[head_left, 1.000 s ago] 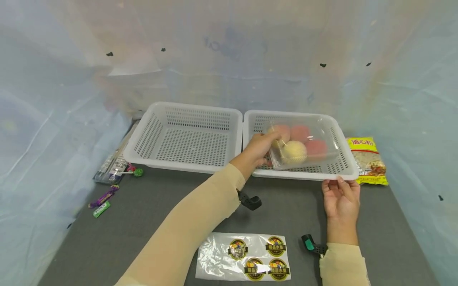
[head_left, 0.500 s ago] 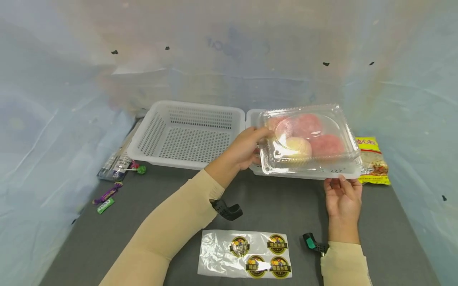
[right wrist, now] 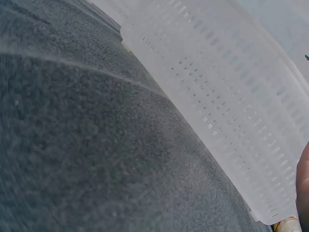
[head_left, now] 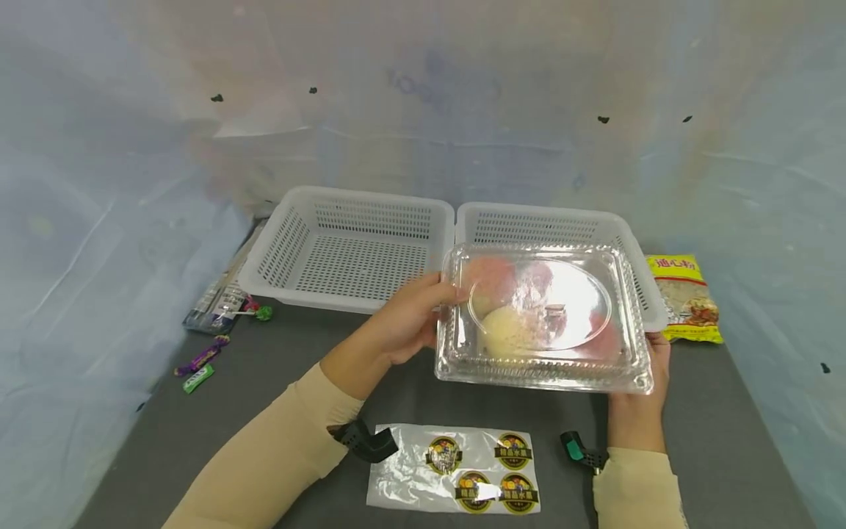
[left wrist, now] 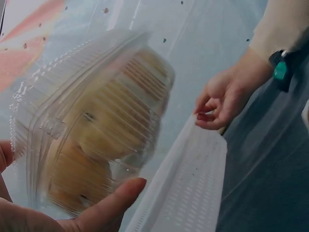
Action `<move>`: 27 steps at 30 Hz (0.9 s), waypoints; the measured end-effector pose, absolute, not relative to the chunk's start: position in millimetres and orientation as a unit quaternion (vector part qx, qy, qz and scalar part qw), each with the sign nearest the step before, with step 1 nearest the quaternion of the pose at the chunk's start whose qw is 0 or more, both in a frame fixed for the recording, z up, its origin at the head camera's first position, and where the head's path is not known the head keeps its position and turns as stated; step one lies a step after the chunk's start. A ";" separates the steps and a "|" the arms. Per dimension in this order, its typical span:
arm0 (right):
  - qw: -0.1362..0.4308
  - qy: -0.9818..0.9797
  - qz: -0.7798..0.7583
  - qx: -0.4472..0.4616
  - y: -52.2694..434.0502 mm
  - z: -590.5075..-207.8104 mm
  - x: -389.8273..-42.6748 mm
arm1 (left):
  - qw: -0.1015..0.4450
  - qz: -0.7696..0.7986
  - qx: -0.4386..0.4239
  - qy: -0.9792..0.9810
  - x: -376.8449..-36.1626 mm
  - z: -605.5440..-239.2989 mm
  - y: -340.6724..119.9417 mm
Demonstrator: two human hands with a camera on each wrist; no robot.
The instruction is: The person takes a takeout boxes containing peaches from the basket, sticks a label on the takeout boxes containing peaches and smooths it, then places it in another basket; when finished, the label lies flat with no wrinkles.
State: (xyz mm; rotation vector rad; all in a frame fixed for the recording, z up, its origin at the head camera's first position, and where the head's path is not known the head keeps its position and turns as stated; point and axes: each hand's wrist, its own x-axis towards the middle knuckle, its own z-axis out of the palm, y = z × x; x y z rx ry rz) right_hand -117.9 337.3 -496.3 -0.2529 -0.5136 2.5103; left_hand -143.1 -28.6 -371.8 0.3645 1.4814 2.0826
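Note:
My left hand (head_left: 413, 316) grips the left end of a clear plastic clamshell box (head_left: 545, 367). Several peaches (head_left: 505, 332), red and pale yellow, show through its lid. The box is held up in front of the right white basket (head_left: 542, 213) and covers much of it. In the left wrist view, the thumb (left wrist: 113, 203) presses along the side of the box. My right hand (head_left: 642, 397) is partly hidden behind the box in the head view. In the left wrist view, curled right fingers (left wrist: 212, 121) pinch the rim of the right basket at its front corner.
Left of the right basket stands another white basket (head_left: 360, 264). A sheet of round stickers (head_left: 410, 470) lies near the front. Wrapped candies (head_left: 201, 356), a green lollipop (head_left: 264, 314) and a silvery package (head_left: 218, 308) are at left. A yellow food bag (head_left: 687, 297) lies at right.
My left hand has lifted the clamshell box of peaches out of the right basket and brought it toward me, its lid now facing up at the head camera. My right hand has stayed at the basket's corner.

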 end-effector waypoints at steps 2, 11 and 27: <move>0.279 -0.253 0.920 -0.109 338.9 -495.7 -116.5 | 0.287 0.774 0.141 0.546 -133.3 -377.3 -35.7; 0.263 -0.181 0.946 -0.055 334.4 -502.9 -116.2 | 0.338 0.770 0.151 0.520 -86.9 -415.3 -67.3; 0.271 -0.188 0.940 -0.083 331.8 -501.7 -116.7 | 0.313 0.754 0.076 0.573 -81.3 -463.1 -115.5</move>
